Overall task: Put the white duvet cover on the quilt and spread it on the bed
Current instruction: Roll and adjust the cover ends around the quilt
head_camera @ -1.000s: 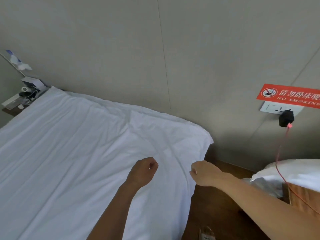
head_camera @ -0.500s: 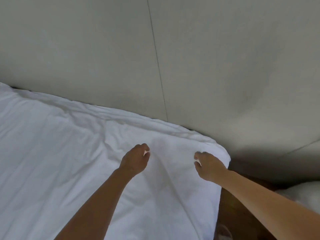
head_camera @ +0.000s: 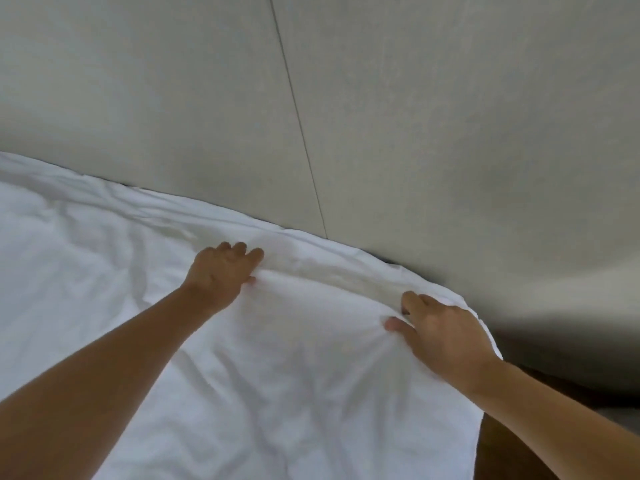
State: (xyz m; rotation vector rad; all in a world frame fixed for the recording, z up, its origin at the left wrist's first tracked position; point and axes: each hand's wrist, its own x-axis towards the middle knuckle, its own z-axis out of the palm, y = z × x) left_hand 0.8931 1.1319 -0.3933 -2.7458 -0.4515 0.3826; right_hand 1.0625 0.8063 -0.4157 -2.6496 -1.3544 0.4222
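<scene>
Your left hand (head_camera: 221, 271) pinches a fold of the wrinkled white cotton duvet cover (head_camera: 277, 375), fingers curled. Your right hand (head_camera: 440, 336) grips its corner near the grey panelled wall (head_camera: 415, 116). The cover lies spread over the bed.

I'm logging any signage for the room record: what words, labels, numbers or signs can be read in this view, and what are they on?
None: no text shows on the white duvet cover, the wall or either hand.
</scene>
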